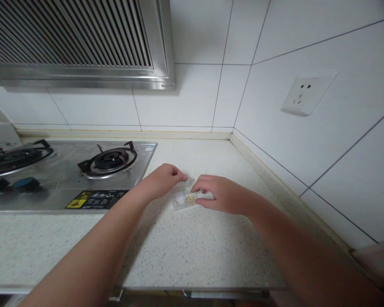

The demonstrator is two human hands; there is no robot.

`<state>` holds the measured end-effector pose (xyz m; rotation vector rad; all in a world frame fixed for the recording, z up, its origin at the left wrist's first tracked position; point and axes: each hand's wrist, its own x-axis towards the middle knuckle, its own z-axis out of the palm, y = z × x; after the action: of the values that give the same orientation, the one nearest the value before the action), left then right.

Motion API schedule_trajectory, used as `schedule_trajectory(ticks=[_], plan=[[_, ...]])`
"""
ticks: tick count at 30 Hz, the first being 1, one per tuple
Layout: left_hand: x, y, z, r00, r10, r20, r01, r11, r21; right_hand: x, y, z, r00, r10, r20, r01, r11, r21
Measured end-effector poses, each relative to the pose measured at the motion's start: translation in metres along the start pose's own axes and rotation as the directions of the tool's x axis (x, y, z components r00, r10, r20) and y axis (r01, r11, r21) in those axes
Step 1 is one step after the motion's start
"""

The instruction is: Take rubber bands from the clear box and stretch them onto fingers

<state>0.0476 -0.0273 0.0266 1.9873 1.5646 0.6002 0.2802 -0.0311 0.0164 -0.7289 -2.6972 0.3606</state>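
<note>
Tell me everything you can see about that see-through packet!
The see-through packet looks like thin, clear plastic, with a yellowish round mark and some faint green. It's small and fairly flat, on or just above the speckled counter, to the right of the stove. The left hand seems to pinch its far edge; the right hand holds its right side. It's too blurry to tell whether it's open.

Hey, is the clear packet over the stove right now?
No, the clear packet is between the left hand and right hand, over the counter beside the stove.
</note>
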Motion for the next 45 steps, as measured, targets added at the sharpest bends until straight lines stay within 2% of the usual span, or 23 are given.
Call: schedule_trajectory(ticks=[10, 15, 20, 23, 25, 31, 33, 35, 37, 45], plan=[[-0.005, 0.002, -0.003, 1.000, -0.014, 0.002, 0.014, 0.996, -0.089, 0.006, 0.004, 0.011, 1.000, -0.005, 0.011, 0.005, 0.999, 0.050], [-0.007, 0.003, -0.002, 0.998, 0.006, -0.065, -0.017, 0.986, -0.167, 0.006, 0.007, 0.009, 1.000, 0.030, 0.002, -0.030, 0.998, 0.059], [-0.007, 0.005, 0.002, 0.986, 0.078, -0.147, -0.108, 0.973, -0.203, 0.006, 0.007, 0.012, 0.994, 0.105, -0.038, -0.103, 0.993, 0.059], [-0.008, 0.005, 0.002, 0.972, 0.128, -0.198, -0.160, 0.974, -0.158, 0.010, 0.009, 0.018, 0.981, 0.178, -0.081, -0.174, 0.983, 0.059], [-0.009, 0.005, 0.000, 0.970, 0.151, -0.189, -0.171, 0.981, -0.094, 0.014, 0.010, 0.023, 0.967, 0.230, -0.111, -0.224, 0.973, 0.059], [-0.015, 0.007, 0.004, 0.979, 0.203, -0.011, -0.199, 0.968, 0.150, 0.018, 0.015, 0.022, 0.940, 0.293, -0.173, -0.287, 0.956, 0.061], [-0.020, 0.007, 0.009, 0.953, 0.290, 0.087, -0.302, 0.931, 0.204, 0.016, 0.018, 0.018, 0.937, 0.295, -0.189, -0.288, 0.956, 0.063], [-0.026, 0.005, 0.012, 0.881, 0.437, 0.180, -0.470, 0.848, 0.245, 0.014, 0.020, 0.015, 0.933, 0.295, -0.204, -0.288, 0.956, 0.062], [-0.031, 0.001, 0.014, 0.813, 0.536, 0.227, -0.581, 0.773, 0.254, 0.012, 0.021, 0.013, 0.933, 0.291, -0.213, -0.285, 0.957, 0.060], [-0.041, -0.013, 0.001, 0.743, 0.607, 0.282, -0.654, 0.748, 0.114, 0.009, 0.015, 0.006, 0.948, 0.260, -0.184, -0.256, 0.966, 0.047]])
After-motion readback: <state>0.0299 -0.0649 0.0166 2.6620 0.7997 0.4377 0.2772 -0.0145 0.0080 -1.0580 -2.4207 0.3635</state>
